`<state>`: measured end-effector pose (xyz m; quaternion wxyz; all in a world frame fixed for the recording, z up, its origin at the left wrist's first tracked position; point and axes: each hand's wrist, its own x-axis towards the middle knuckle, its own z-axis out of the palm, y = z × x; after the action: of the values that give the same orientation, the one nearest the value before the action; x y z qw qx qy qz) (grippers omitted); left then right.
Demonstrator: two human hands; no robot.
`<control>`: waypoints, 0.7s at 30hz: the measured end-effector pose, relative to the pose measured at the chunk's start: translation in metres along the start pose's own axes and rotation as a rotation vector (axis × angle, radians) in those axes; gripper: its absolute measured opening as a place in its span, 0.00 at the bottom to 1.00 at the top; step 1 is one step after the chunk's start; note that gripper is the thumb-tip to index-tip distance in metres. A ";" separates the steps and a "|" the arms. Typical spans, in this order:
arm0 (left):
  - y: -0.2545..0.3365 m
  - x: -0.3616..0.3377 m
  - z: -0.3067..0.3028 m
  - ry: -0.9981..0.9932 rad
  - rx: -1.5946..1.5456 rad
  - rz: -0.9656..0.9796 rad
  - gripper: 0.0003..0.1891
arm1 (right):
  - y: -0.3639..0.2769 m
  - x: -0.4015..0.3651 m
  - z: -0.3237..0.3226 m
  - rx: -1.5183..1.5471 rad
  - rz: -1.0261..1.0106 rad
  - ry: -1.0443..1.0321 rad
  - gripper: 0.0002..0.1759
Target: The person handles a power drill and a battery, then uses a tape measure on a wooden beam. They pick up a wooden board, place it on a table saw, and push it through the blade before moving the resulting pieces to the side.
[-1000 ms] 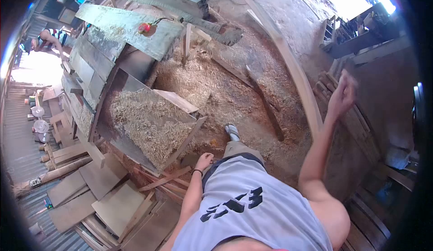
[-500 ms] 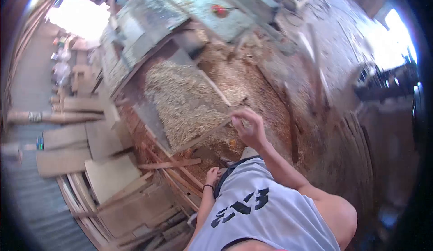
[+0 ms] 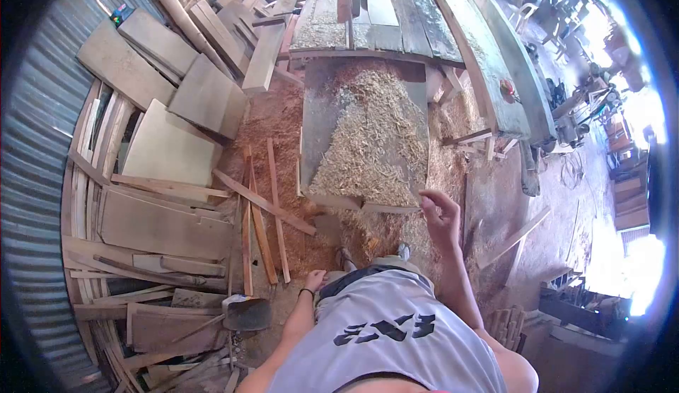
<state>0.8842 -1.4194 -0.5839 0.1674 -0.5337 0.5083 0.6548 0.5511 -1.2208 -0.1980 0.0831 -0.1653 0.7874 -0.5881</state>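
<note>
My right hand [image 3: 442,218] is raised at the near right corner of a wide wooden board [image 3: 318,121]. Its fingers are loosely bent, with a gap to the thumb, and the fingertips overlap the corner in this view; nothing shows between them. Pale wood shavings [image 3: 371,135] lie heaped over most of the board. Low beside my left thigh hangs my left hand [image 3: 315,279], fingers curled in and a dark band on its wrist. No object shows in it.
Beyond the board stands a workbench [image 3: 414,36] strewn with shavings. Long thick planks [image 3: 488,75] run along the right, with a small red object [image 3: 507,88] on one. Wooden panels [image 3: 170,145] are stacked at left by a corrugated wall [image 3: 42,153]. Loose strips [image 3: 274,209] and a dustpan-like thing [image 3: 247,313] lie nearby.
The view has swung round and steadied, so the board and workbench now lie straight ahead. My right hand still appears by the board's near right corner; my left stays low by my thigh.
</note>
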 end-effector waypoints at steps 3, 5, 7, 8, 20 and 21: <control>-0.008 -0.004 -0.027 -0.043 0.250 0.080 0.14 | -0.033 -0.005 0.051 0.091 -0.037 -0.067 0.09; -0.006 -0.012 -0.043 -0.075 0.192 0.054 0.14 | -0.044 -0.018 0.081 0.053 -0.146 -0.196 0.09; -0.002 -0.014 -0.054 -0.064 0.121 0.000 0.13 | -0.052 -0.029 0.097 0.005 -0.237 -0.343 0.09; -0.002 -0.013 -0.057 -0.038 0.076 -0.042 0.12 | -0.058 -0.033 0.101 -0.025 -0.274 -0.429 0.09; -0.003 0.011 -0.056 0.063 0.140 -0.009 0.19 | -0.024 -0.032 0.089 -0.124 -0.204 -0.511 0.10; 0.006 0.004 -0.051 0.070 0.163 -0.015 0.19 | -0.023 -0.028 0.088 -0.126 -0.183 -0.522 0.10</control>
<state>0.9055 -1.4660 -0.5801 0.1971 -0.5447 0.5614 0.5909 0.6094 -1.2955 -0.2041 0.2192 -0.3862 0.7563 -0.4805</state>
